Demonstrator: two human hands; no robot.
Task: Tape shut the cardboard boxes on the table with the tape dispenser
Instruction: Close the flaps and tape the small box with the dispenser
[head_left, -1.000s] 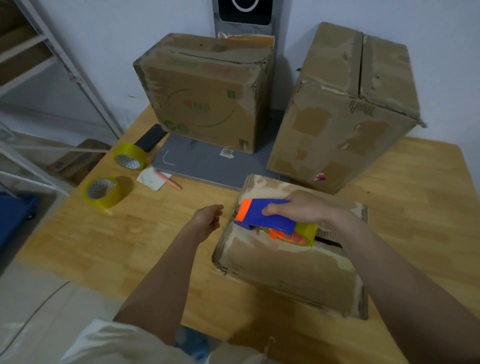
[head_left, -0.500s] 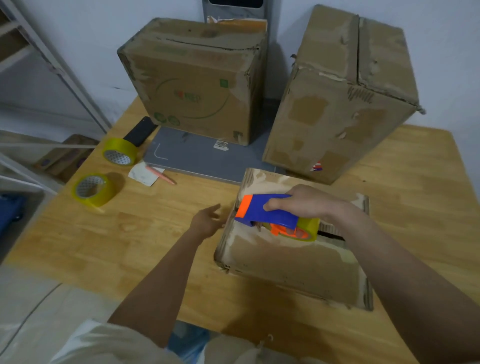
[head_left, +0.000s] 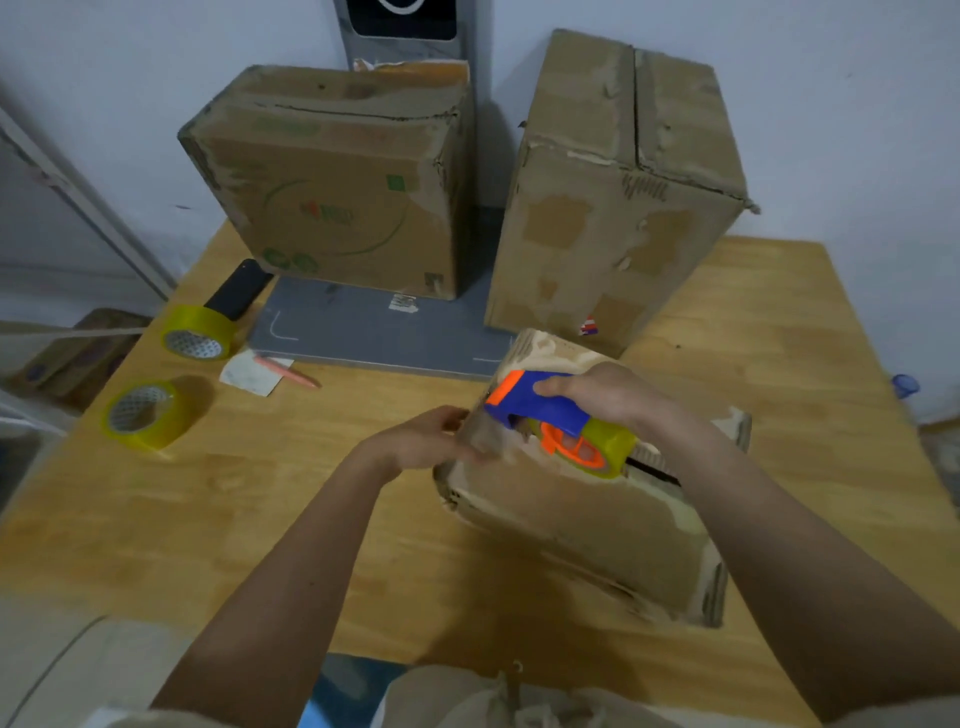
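A low, worn cardboard box (head_left: 582, 519) lies on the wooden table (head_left: 234, 499) in front of me. My right hand (head_left: 608, 395) grips a blue and orange tape dispenser (head_left: 550, 415) with a yellowish roll, resting on the box's top near its left end. A dark slit between the flaps shows to the right of the roll. My left hand (head_left: 426, 441) touches the box's left edge, fingers against the cardboard. Two taller boxes stand behind: one with a green logo (head_left: 332, 192) and one at the right (head_left: 608, 208).
Two spare rolls of yellowish tape (head_left: 200, 332) (head_left: 145, 415) lie at the table's left. Near them are a black object (head_left: 239, 291), a slip of paper (head_left: 249, 371) and a pink pen (head_left: 288, 371). A grey flat board (head_left: 363, 332) lies under the back boxes. A metal shelf frame (head_left: 78, 197) stands left.
My left hand has moved right from above the table to the box's left edge. The right hand and dispenser have stayed on the box top.
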